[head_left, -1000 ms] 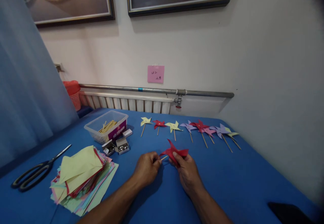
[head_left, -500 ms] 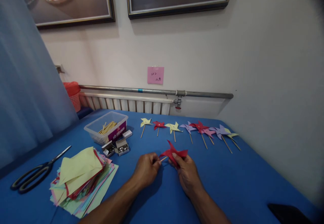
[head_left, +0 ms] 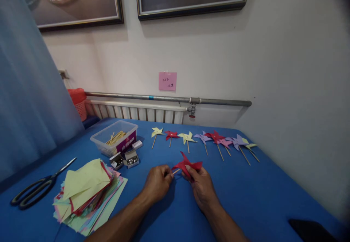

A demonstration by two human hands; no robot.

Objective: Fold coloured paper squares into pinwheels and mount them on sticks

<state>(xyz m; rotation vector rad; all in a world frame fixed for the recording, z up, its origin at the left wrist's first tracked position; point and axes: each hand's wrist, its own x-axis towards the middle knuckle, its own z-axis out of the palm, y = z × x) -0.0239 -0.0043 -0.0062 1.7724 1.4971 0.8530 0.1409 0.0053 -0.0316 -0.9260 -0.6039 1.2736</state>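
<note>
A red paper pinwheel (head_left: 188,163) on a thin wooden stick lies low over the blue table (head_left: 246,191), held between both hands. My left hand (head_left: 158,181) is closed in a pinch on the stick's near end. My right hand (head_left: 201,185) is closed on the red paper blades, thumb pressed at their centre. Behind them a row of several finished pinwheels (head_left: 203,138), yellow, red, purple and pink, lies flat on the cloth.
A clear plastic box of wooden sticks (head_left: 115,139) and two small open boxes of metal pins (head_left: 126,159) stand at left centre. A stack of coloured paper squares (head_left: 87,192) and black scissors (head_left: 35,189) lie at the left. A dark object (head_left: 308,231) sits at the bottom right.
</note>
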